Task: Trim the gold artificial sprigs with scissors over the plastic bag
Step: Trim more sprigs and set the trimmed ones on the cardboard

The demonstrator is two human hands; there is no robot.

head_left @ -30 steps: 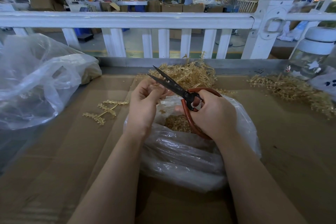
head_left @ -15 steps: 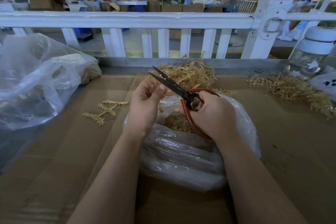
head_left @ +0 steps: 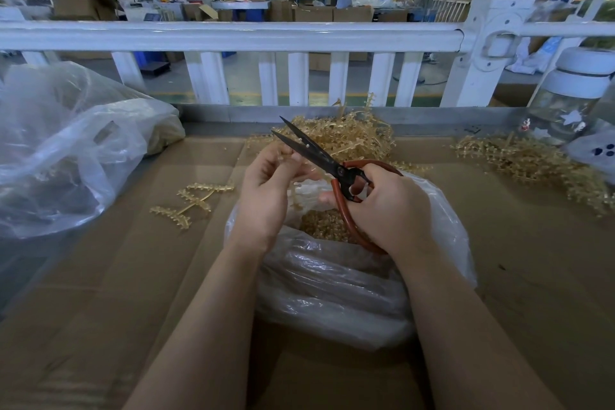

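1. The right hand (head_left: 387,206) grips the big scissors with dark metal blades and red-orange loop handles (head_left: 336,171); its fingers curl through and around the loops.
2. The blades are a little apart and point up and away toward the far edge of the desk.
3. The left hand (head_left: 266,190) has its fingers bunched together, pinching a small gold plastic sprig (head_left: 287,152) right beside the blades — most of this sprig is hidden by the fingers.
4. Both hands are over the clear plastic bag (head_left: 336,289), which sits in the middle of the brown cardboard-covered desk (head_left: 100,293), toward the near edge.
5. The bag's mouth is open, and small gold cut bits (head_left: 321,225) lie inside it.
6. A heap of gold artificial sprigs (head_left: 346,138) lies just behind the hands, by the far edge of the desk.
7. Another heap of gold sprigs (head_left: 529,165) lies near the far right corner.
8. One loose gold sprig with side branches (head_left: 193,200) lies flat on the desk, left of the bag.
9. A big crumpled clear plastic bag (head_left: 66,146) fills the left edge — some gold stuff shows through it.
10. A glass jar with a white lid (head_left: 572,96) stands at the far right corner.
11. A white fence rail (head_left: 233,36) runs past the far edge of the desk.
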